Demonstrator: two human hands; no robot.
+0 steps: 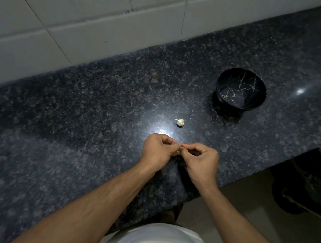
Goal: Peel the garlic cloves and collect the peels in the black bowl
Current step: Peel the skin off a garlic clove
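Head view: we are working a garlic clove [179,147] between both hands, held just above the near part of the table [77,112]. Only a sliver of pale skin is showing between the fingertips; the rest of the clove is hidden. The left hand [157,150] is curling round it from one side, and the right hand [201,159] is pinching at the exposed tip with thumb and forefinger, so the two hands are meeting knuckle to knuckle.

Step in hand, as we are judging it: loosening and stripping the papery skin of this clove. We cannot tell how much skin is already off. The next move is probably calling for a firm hold with the left while the right pulls a flake free, then a reach forward and to the right to drop it.

Beyond the hands, the remaining garlic bulb [179,121] is lying on the table, small, white, dry-looking, with a short stem pointing left. Farther right and well apart is sitting the black bowl [258,88], round, glossy, veined with thin pale crackle lines; no peels are showing inside. The table is dark speckled polished stone, throwing back a bright glare near the bulb. Pale wall tiles [87,14] are running behind it.
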